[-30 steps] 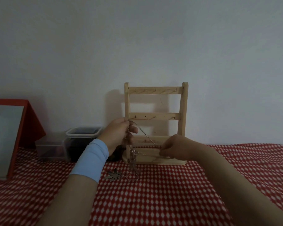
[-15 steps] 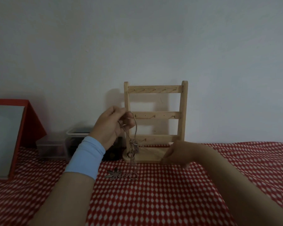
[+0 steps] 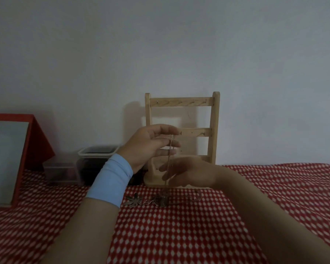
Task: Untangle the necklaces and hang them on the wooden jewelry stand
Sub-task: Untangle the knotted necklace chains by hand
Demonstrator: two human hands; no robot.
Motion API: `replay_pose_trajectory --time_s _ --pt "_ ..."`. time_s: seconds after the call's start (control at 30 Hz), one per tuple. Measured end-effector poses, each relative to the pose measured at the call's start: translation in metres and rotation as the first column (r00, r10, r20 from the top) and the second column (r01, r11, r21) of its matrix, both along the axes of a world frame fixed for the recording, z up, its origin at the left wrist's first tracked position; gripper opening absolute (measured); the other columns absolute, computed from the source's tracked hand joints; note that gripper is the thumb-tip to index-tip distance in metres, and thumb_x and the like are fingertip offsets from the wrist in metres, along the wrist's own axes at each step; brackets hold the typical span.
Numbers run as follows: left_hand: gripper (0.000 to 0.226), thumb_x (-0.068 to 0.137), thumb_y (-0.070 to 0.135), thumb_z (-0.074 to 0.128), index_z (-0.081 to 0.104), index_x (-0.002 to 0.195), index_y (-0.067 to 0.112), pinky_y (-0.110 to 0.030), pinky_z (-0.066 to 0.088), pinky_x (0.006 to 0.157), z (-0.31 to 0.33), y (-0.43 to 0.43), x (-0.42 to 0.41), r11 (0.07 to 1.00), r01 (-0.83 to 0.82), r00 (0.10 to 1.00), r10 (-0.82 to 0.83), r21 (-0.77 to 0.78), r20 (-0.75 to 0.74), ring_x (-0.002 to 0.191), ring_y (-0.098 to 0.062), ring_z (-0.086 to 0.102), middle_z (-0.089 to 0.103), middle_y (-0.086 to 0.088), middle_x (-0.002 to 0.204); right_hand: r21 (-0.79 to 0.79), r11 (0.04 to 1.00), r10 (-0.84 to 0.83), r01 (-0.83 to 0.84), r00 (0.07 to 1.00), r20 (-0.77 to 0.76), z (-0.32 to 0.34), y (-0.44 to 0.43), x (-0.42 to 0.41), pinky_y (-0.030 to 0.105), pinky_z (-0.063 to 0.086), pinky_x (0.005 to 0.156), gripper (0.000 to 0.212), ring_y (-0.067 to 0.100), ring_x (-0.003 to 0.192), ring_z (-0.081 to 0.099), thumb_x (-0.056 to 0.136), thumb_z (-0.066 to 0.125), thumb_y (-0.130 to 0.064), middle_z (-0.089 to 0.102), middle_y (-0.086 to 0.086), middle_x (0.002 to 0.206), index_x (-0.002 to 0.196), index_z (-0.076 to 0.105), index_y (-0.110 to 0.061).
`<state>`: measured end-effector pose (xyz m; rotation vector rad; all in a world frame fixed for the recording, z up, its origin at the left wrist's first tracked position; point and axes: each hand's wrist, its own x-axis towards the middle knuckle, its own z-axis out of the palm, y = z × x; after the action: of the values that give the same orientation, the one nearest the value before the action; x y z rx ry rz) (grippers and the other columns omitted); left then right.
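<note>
We see the left grip (image 3: 156,143) raised in front of the stand (image 3: 214,130), its fingers spread apart and nearly straight. A chain (image 3: 170,159) hangs from its upper fingers, draped rather than pinched, as far as the dim view shows. The chain drops to a tangle (image 3: 161,200) on the worktop (image 3: 198,235), just in front of the stand's base, with a flower pendant (image 3: 132,201) to its left. The right grip (image 3: 187,170) is low beside the hanging chain and blurred. We cannot tell whether it is apart or clamped on the chain.
</note>
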<state>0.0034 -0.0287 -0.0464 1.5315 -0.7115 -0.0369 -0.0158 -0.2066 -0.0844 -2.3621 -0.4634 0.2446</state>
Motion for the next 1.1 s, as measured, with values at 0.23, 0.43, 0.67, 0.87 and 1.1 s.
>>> replay_pose_trajectory --time_s 0.23,0.43,0.67,0.87,1.1 --pt "0.025 0.093 0.0 0.057 0.069 0.11 0.016 -0.033 0.058 0.087 -0.005 0.008 0.007 0.97 -0.102 0.994 0.094 0.222 0.046 0.102 -0.012 0.07 0.072 0.002 0.113 -0.14 0.99 0.011 -0.004 0.999 0.052 -0.025 -0.002 0.007 0.03 0.054 0.09 0.008 0.006 0.096 0.068 0.097 0.065 -0.036 0.073 -0.012 0.099 0.092 0.071 -0.034" --pt "0.018 0.093 0.013 0.058 0.064 0.108 0.021 -0.028 0.051 0.083 -0.024 0.014 0.023 0.531 -0.306 0.951 0.21 0.79 0.227 0.1 -0.018 0.062 0.064 0.001 0.112 -0.049 0.971 -0.234 0.232 0.972 -0.031 -0.023 -0.007 0.011 0.026 0.062 0.063 0.019 0.012 0.07 0.075 0.101 0.06 -0.022 0.077 0.006 0.098 0.109 0.072 -0.01" --pt "0.048 0.08 0.041 0.075 0.064 0.125 0.029 -0.035 0.043 0.106 -0.028 0.006 0.013 0.124 -0.016 0.997 -0.07 0.992 0.025 0.118 -0.014 0.053 0.056 0.01 0.129 -0.2 0.967 -0.135 0.16 0.982 0.134 -0.021 0.004 0.009 0.02 0.053 0.077 0.009 0.002 0.086 0.066 0.092 0.071 -0.035 0.072 -0.012 0.097 0.096 0.076 -0.029" --pt "0.055 0.079 0.04 0.077 0.061 0.128 0.022 -0.036 0.047 0.102 -0.047 -0.002 0.02 0.041 -0.046 0.994 -0.095 0.998 0.05 0.113 -0.018 0.058 0.061 0.003 0.125 -0.355 0.934 0.04 -0.035 0.999 0.007 -0.04 0.018 0.01 0.021 0.047 0.082 0.042 -0.002 0.092 0.06 0.08 0.081 -0.048 0.071 -0.014 0.113 0.116 0.073 -0.029" --pt "0.032 0.093 0.046 0.057 0.072 0.103 0.02 -0.026 0.053 0.078 -0.053 0.009 0.028 0.351 -0.01 1.0 0.014 0.936 0.005 0.079 -0.012 0.063 0.071 -0.003 0.093 -0.234 0.967 -0.057 0.097 0.984 0.17 -0.044 0.01 0.011 0.017 0.048 0.073 0.018 -0.001 0.086 0.063 0.092 0.07 -0.044 0.073 -0.013 0.101 0.104 0.075 -0.031"
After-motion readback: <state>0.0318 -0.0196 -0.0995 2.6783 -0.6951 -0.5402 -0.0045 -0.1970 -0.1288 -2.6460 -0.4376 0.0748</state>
